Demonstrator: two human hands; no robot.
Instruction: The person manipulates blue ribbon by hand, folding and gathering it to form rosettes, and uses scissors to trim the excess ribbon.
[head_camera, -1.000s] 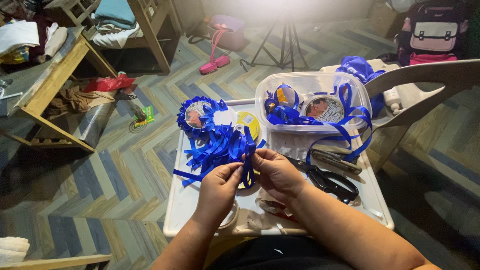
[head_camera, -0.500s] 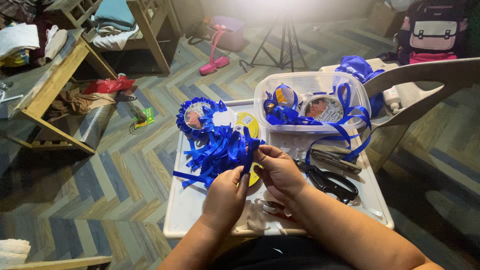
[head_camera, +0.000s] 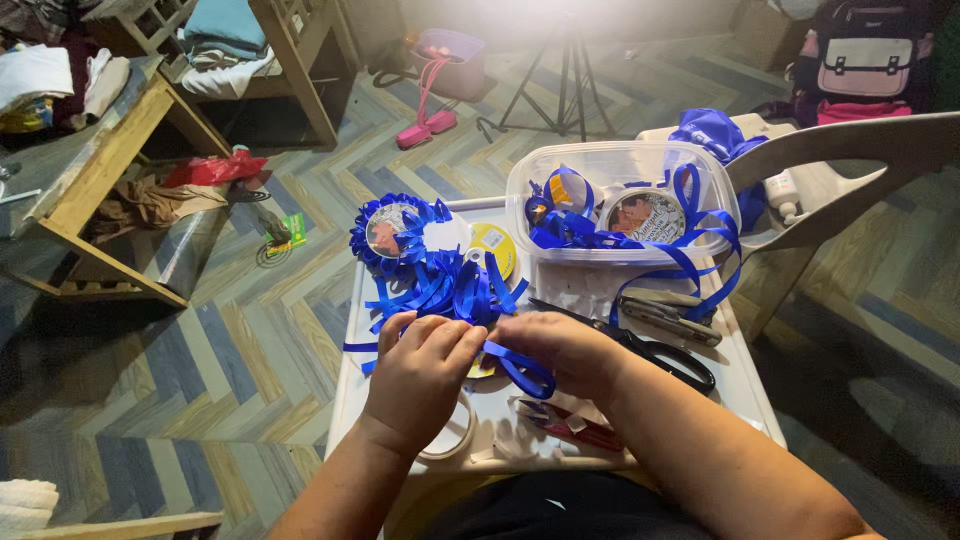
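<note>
Both hands pinch one blue ribbon strip (head_camera: 520, 368) over white tray (head_camera: 745, 400): left hand (head_camera: 420, 375), right hand (head_camera: 560, 352).

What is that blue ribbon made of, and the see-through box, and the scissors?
The blue ribbon between the left hand and right hand looks like satin-type fabric or plastic ribbon: thin, shiny, curling easily. The see-through box seems plastic: cloudy-clear walls with rounded corners. The scissors appear to have dark plastic handles; the blades look like metal, though they are dim.

Head-worn view, steeply down, close over white table (head_camera: 380, 400)
</note>
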